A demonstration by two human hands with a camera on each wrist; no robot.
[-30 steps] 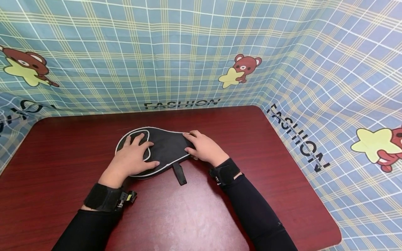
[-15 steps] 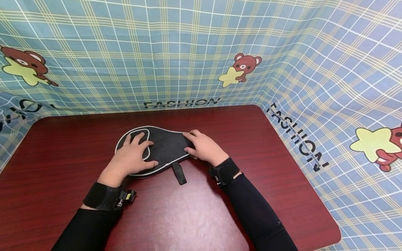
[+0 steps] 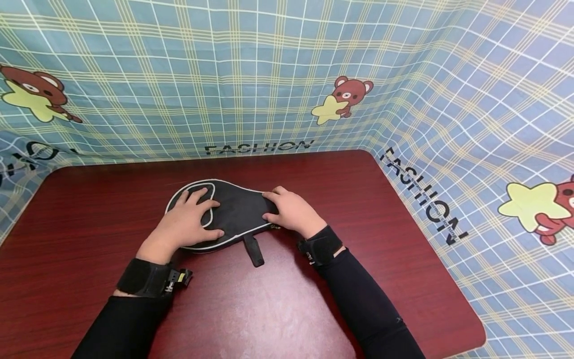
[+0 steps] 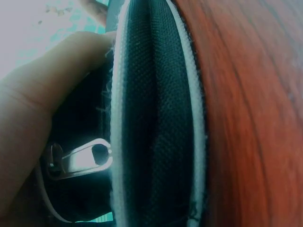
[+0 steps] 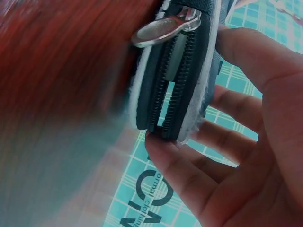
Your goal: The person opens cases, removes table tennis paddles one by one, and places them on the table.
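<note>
A black table tennis paddle case point(image 3: 237, 207) with white piping lies on the table, its wide round end to the left. My left hand point(image 3: 184, 222) rests on that end with its fingers spread over the curved seam. At the narrow end my right hand point(image 3: 293, 212) grips the case, index finger at the far edge and thumb at the near one. A short black strap point(image 3: 254, 251) sticks out from the near side. The right wrist view shows a metal zipper pull point(image 5: 158, 30) and parted zipper teeth. Another metal pull point(image 4: 85, 161) lies beneath my left thumb point(image 4: 66, 66).
The dark red wooden table point(image 3: 278, 309) has rounded corners. A blue plaid curtain point(image 3: 260, 65) printed with bears and stars stands behind it and along its right side. Both wrists wear black straps with small cameras.
Both hands stay on the case in nearly the same pose. The case has turned very slightly, and its strap end has shifted a little left and nearer.
</note>
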